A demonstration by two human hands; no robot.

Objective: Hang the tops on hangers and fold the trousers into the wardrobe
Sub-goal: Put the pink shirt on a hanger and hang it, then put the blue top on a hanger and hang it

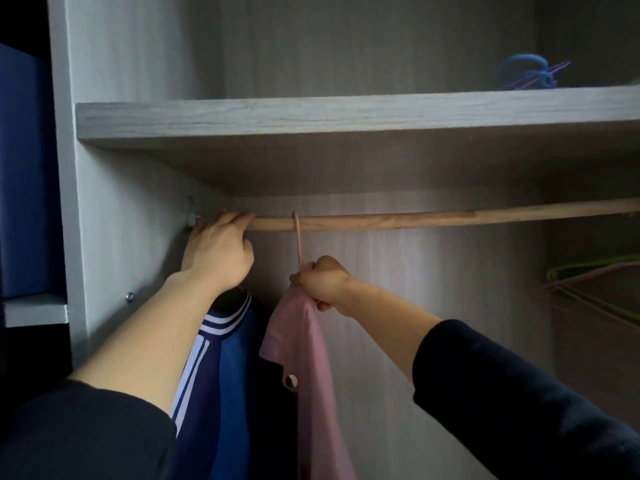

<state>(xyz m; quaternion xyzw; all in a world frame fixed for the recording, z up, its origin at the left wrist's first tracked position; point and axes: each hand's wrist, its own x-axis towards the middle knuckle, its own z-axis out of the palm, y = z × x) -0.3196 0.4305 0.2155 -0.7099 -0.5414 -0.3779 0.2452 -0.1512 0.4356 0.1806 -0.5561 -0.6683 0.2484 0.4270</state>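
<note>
Inside the wardrobe a wooden rail (415, 218) runs left to right under a grey shelf (311, 116). My left hand (218, 247) grips the rail's left end, fingers curled over it. A pink hanger (297, 237) hooks over the rail just to the right. My right hand (320, 282) grips the hanger's neck together with the collar of a pink top (311, 358) that hangs from it. A blue jacket with white stripes (221, 368) hangs to the left, under my left forearm.
Spare green and pink hangers (595, 285) hang at the right of the rail space. On the shelf's right side lies a blue thing with purple hangers (526, 72). A dark blue panel (24, 168) stands left of the wardrobe side wall.
</note>
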